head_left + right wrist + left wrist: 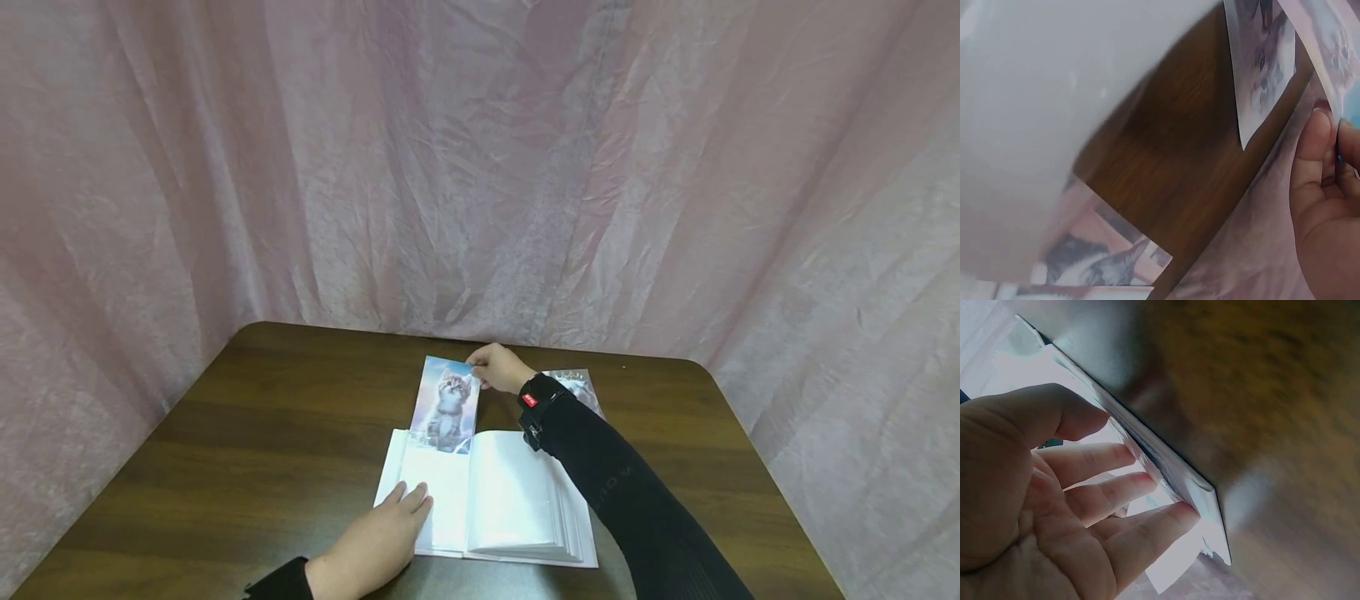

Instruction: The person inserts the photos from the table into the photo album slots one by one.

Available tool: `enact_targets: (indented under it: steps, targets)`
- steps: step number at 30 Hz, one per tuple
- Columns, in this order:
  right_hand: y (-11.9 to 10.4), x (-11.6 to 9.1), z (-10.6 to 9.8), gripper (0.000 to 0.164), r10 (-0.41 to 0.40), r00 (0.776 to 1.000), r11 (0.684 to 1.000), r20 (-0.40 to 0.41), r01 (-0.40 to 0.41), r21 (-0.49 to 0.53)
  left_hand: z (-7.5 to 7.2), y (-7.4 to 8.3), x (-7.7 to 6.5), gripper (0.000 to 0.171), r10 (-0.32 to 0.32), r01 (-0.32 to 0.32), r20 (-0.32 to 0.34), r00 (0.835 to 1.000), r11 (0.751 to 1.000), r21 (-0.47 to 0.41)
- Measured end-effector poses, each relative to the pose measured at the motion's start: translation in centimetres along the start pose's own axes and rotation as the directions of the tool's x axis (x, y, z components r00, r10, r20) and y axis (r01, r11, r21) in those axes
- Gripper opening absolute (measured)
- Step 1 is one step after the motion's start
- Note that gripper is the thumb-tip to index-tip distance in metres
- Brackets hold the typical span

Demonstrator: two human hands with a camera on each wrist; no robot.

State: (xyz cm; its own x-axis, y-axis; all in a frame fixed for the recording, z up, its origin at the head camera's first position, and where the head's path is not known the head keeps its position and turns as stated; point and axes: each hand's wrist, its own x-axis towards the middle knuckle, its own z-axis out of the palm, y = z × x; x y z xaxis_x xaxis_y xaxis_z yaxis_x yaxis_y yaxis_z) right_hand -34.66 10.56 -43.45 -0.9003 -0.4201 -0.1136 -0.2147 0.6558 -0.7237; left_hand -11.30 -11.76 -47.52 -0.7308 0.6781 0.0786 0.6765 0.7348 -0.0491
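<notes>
A white photo album [517,492] lies spread on the table. A kitten photo card [450,396] extends past the far edge of its left page, its lower end overlapping that page. My right hand [501,368] pinches this card at its upper right corner; in the right wrist view, thumb and fingers [1315,134] grip its edge. My left hand [378,533] rests on the album's left page with fingers spread. Seen from the left wrist, the fingertips [1179,515] touch the page near the album's edge.
Another picture [573,383] lies beyond the album's right page, partly covered by my right arm [630,483]. The right wrist view shows a dark-furred animal picture [1097,259] on the wooden table [300,400]. A pink curtain [480,167] hangs behind the table.
</notes>
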Motion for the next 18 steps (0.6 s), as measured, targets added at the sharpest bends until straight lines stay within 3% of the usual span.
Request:
enact_targets:
  steps: [10, 18]
  targets:
    - [-0.9, -0.8, 1.6, 0.030, -0.009, 0.992, 0.997, 0.125, 0.018, -0.072, 0.3, 0.2, 0.0, 0.035, 0.002, -0.002, -0.032, 0.999, 1.000, -0.001]
    - [-1.8, -1.8, 2.5, 0.027, 0.022, 0.976, 0.999, 0.219, -0.011, -0.052, 0.5, -0.1, 0.0, 0.038, 0.025, -0.026, -0.076, 0.997, 0.999, -0.022]
